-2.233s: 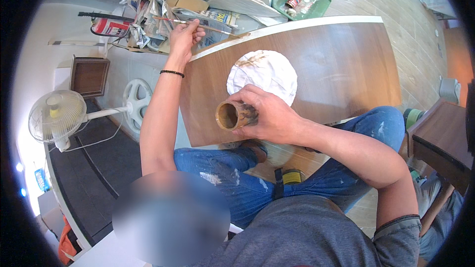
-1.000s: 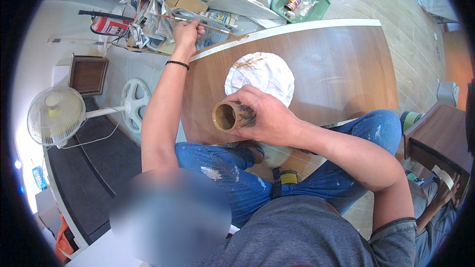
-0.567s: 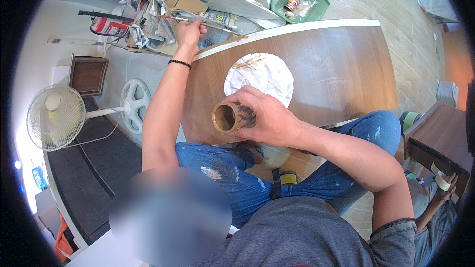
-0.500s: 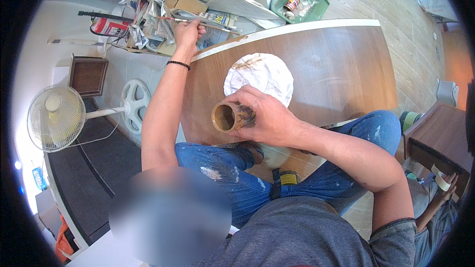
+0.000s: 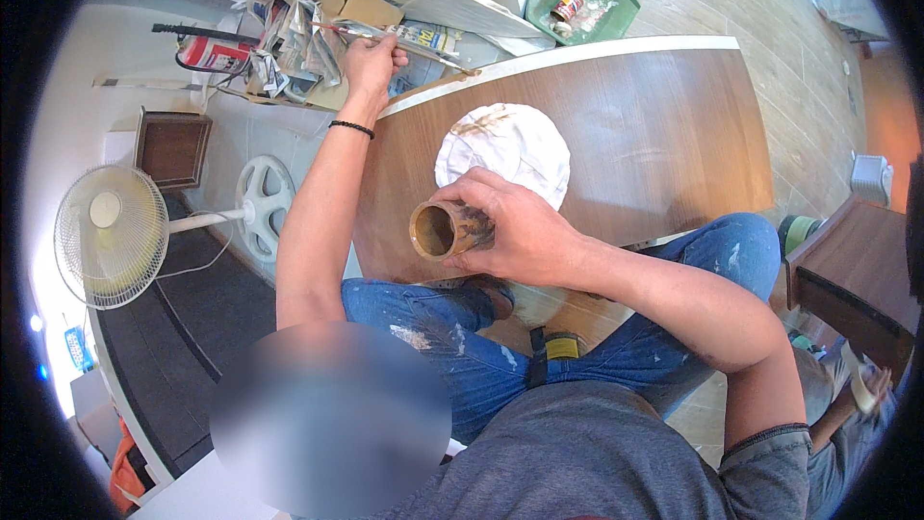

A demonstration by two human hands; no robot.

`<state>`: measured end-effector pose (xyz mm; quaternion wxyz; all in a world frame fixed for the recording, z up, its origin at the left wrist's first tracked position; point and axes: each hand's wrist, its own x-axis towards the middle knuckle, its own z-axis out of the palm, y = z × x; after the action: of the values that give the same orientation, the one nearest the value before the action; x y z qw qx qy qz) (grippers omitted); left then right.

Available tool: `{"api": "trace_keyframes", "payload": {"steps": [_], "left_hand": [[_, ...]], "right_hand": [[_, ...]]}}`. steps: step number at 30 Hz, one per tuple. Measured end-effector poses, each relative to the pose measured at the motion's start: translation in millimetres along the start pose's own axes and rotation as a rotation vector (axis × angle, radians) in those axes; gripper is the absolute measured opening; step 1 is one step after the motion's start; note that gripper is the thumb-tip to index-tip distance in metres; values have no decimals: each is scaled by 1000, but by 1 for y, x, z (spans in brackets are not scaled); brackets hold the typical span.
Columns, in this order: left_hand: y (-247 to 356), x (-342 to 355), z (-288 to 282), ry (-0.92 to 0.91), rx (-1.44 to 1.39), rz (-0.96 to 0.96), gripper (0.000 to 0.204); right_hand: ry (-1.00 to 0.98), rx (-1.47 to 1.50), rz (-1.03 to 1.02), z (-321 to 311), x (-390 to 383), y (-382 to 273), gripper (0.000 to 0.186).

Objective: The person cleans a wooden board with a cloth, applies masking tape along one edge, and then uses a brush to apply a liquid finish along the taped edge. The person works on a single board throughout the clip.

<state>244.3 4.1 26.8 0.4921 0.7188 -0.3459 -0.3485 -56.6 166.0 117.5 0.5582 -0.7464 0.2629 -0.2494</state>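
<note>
Two hands are at work; what does the left hand have?

A thin brush, pinched narrowly between thumb and fingers in the upper left of the frame. Its brown tip is at the white edge of the wooden panel; I cannot tell if they touch. Left of the tip, that edge is brown.

And the right hand?

It is curved around a brown cylindrical cup near the centre, smeared dark outside, its mouth tilted toward the viewer.

Anything else on the panel?

A round white cloth, brown-stained at its top, just above the right hand.

Around it?

A green dustpan at top centre-right, a white fan at left.
</note>
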Motion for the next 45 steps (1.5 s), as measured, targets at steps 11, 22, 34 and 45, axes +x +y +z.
{"api": "trace_keyframes", "payload": {"steps": [11, 22, 34, 45], "left_hand": [[-1, -5, 5, 43, -28, 6, 17], [50, -65, -67, -40, -325, 56, 18], [30, -130, -82, 48, -454, -13, 18], [22, -125, -50, -53, -443, 9, 15]], "right_hand": [[15, 3, -33, 1, -1, 4, 57], [-26, 54, -66, 8, 2, -12, 56], [-76, 63, -120, 13, -14, -26, 57], [-58, 19, -128, 17, -17, -15, 57]]}}
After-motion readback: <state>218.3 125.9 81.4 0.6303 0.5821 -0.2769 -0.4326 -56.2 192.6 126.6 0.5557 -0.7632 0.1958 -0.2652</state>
